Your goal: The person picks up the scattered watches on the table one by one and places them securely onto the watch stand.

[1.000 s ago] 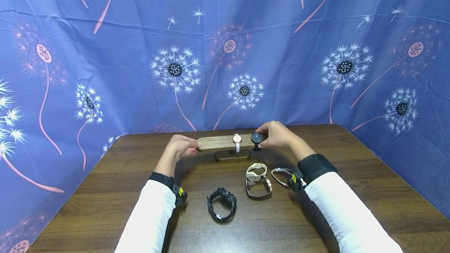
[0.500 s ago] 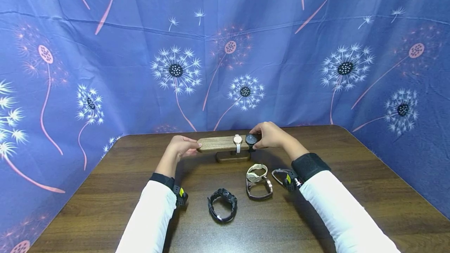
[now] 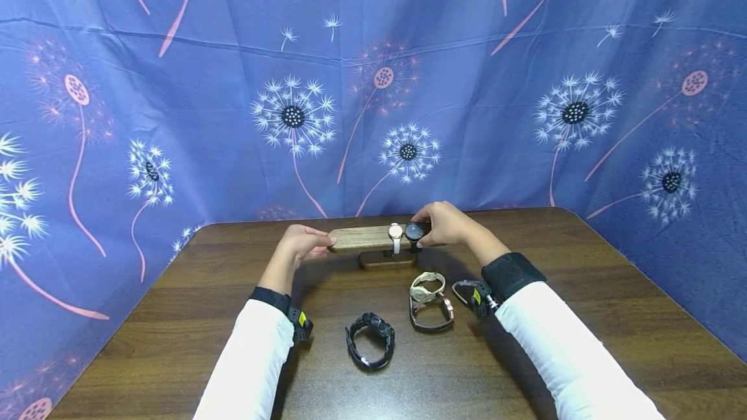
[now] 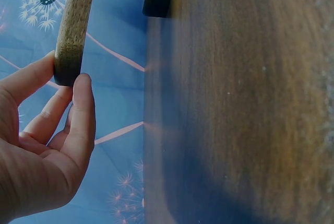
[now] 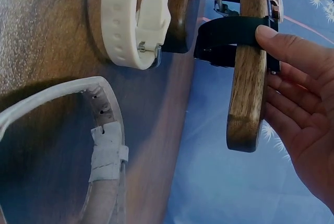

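A wooden watch stand [image 3: 360,239] stands at the back of the table, its long bar raised above a small base. My left hand [image 3: 299,243] pinches the bar's left end; in the left wrist view thumb and fingers meet around that tip [image 4: 72,51]. A watch with a white strap [image 3: 396,233] is looped round the bar right of its middle. Close beside it, a black watch [image 3: 414,232] encircles the bar too, held at its dial by my right hand [image 3: 448,225]. In the right wrist view my thumb lies on the black strap [image 5: 224,32], and the bar's end sticks out past it.
A chunky black watch [image 3: 370,342] lies on its side at the table's front. Behind it, a cream watch [image 3: 428,285] and a dark-strapped watch [image 3: 432,327] touch. A pale-strapped watch [image 3: 461,290] is partly hidden by my right wrist camera. A blue patterned cloth [image 3: 496,115] hangs behind the table.
My right hand has slid the black watch leftward along the bar, up close to the white-strapped watch. The left hand keeps its pinch on the bar's end.
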Available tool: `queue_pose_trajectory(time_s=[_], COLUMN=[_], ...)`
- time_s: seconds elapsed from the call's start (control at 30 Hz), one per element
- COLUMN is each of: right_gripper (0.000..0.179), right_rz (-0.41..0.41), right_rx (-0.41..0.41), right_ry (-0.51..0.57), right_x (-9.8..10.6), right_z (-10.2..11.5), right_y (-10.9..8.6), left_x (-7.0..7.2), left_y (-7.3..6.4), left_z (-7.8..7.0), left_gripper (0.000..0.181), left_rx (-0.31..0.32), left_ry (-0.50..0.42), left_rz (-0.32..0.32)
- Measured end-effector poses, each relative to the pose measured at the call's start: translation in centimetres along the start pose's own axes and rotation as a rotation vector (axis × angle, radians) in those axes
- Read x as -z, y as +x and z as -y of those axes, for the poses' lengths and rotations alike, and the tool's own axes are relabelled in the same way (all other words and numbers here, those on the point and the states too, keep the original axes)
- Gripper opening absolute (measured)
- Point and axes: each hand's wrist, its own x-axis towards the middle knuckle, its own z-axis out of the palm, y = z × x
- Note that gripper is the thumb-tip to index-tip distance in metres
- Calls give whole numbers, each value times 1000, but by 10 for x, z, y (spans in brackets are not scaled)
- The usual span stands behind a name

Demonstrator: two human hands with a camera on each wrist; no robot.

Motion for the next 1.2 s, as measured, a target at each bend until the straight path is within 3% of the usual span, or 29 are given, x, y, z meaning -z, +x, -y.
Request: queue_pose_trajectory(time_s=[0.7,1.07,1.2], right_gripper=[49,48,46], right_rz=[5,-26,-73], right_rx=[1,4,11], right_ry=[-18,0,-8], right_x=[9,14,15], right_z=[7,6,5], right_y=[-6,-18,-26], left_x=[0,2,4], left_y=[2,-5,-13], left_z=[3,4,0], left_gripper=[34,31,30], left_rx=[1,-22,-45], left_ry=[5,-10,10], left_rz=[-8,2,-9])
